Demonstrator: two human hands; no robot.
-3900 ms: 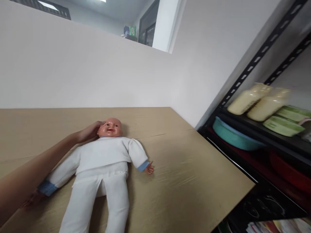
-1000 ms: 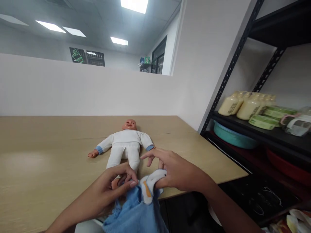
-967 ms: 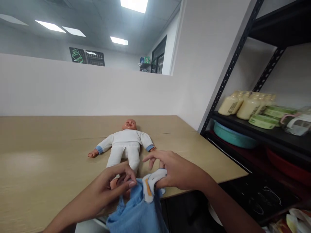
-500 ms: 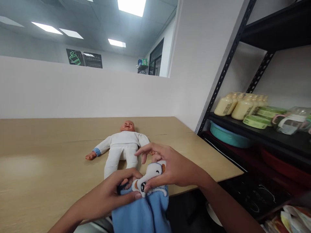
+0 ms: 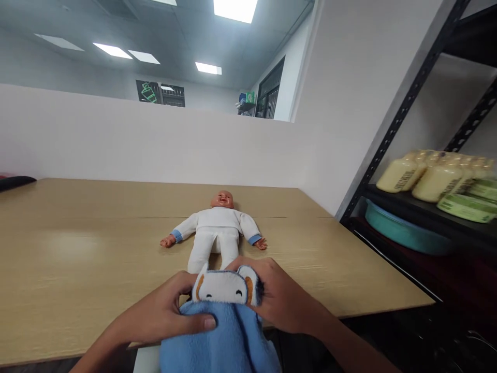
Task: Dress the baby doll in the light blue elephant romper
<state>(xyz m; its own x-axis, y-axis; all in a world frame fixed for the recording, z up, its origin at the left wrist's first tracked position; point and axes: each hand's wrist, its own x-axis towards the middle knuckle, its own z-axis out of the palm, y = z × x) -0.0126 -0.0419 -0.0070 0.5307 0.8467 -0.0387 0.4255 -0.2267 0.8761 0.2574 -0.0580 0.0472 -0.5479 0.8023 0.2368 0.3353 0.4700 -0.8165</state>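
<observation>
Both my hands grip a blue fleece garment (image 5: pixel 217 331) with a white animal-face patch and orange-lined ears, just over the table's front edge. My left hand (image 5: pixel 166 311) has its thumb pressed on the blue cloth at the left. On the other side my right hand (image 5: pixel 279 300) closes around the cloth by the right ear, its fingertips hidden behind the patch. Beyond the garment, a baby doll (image 5: pixel 217 233) in a white outfit with blue cuffs lies on its back, arms spread. Its feet are hidden behind the garment and my hands.
The wooden table (image 5: pixel 97 290) runs back to a low white wall (image 5: pixel 155 145). At the right, a black metal shelf (image 5: pixel 388 129) holds cream-coloured bottles (image 5: pixel 438 178), green tubs (image 5: pixel 466 206) and, lower down, a teal basin (image 5: pixel 404 228). A dark object (image 5: pixel 17 182) shows at the far left.
My right hand has moved down from above the patch to grip its right side. The garment's face patch has been straightened and spread between my hands. The view has swung left.
</observation>
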